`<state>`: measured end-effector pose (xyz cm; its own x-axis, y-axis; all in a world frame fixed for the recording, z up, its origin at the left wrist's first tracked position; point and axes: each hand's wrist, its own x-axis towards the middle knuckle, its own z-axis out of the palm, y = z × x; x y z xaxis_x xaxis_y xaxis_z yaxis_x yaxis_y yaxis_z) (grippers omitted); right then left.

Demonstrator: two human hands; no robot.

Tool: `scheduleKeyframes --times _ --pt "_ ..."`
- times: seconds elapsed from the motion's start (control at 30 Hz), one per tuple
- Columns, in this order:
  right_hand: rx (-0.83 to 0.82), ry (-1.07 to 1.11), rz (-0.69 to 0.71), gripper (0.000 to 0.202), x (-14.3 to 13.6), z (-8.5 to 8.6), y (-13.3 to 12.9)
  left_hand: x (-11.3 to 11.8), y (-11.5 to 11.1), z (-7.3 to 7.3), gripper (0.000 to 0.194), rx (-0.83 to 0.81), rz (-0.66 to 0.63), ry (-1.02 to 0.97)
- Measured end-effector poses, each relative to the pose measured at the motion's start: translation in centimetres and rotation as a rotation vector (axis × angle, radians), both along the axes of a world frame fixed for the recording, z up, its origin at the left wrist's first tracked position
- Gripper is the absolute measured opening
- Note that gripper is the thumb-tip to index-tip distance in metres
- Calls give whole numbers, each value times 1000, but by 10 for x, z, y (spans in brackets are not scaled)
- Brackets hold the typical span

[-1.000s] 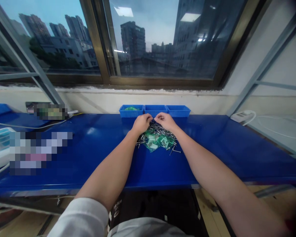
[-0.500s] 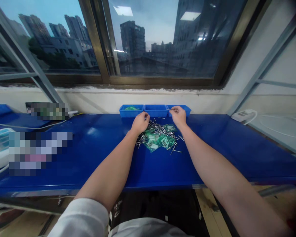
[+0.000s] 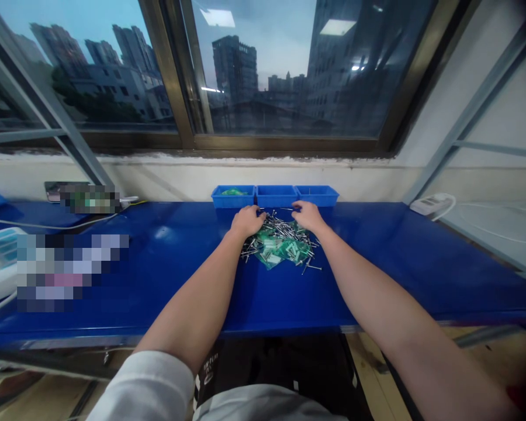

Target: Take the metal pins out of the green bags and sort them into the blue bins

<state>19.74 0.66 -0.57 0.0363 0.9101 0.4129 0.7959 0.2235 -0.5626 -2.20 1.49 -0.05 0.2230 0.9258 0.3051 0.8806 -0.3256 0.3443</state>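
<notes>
Since half a second ago, my right hand (image 3: 308,215) has drawn back from the right tray (image 3: 321,200) to the far right side of the heap, while my left hand (image 3: 246,221) stays at its far left. Nearest me, dark cloth (image 3: 289,356) at my lap carries white lettering, too blurred to read; I make out no brand elsewhere. Beyond it, on the desk (image 3: 158,263), green packets (image 3: 272,245) with pale pieces lie among loose thin metal pieces (image 3: 283,228), perhaps screws. Both hands have bent fingers; I cannot tell whether either grips anything. Farther off, the left tray (image 3: 233,202) holds something green, the right tray something thin; the middle tray's (image 3: 275,199) contents escape me. I judge the work early: most pieces lie heaped, outside the trays.
</notes>
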Motion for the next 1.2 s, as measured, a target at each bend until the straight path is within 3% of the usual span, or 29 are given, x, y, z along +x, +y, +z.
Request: scheduleKeyframes --times 0.13,0.37,0.67,1.0,1.2 --pt "-77 -159 6 31 -5 0 -3 -1 -2 1 47 -58 -8 56" --pt "-186 -111 -182 19 5 11 -7 -2 -2 1 47 -98 -4 65" --pt "-312 -2 -70 10 8 13 -9 -2 -2 1 49 -91 -16 95" --pt "-342 -121 -56 20 6 9 -6 -1 -4 2 51 -61 -14 101" --pt "-194 -149 -161 20 1 7 -7 2 -6 4 45 40 -61 67"
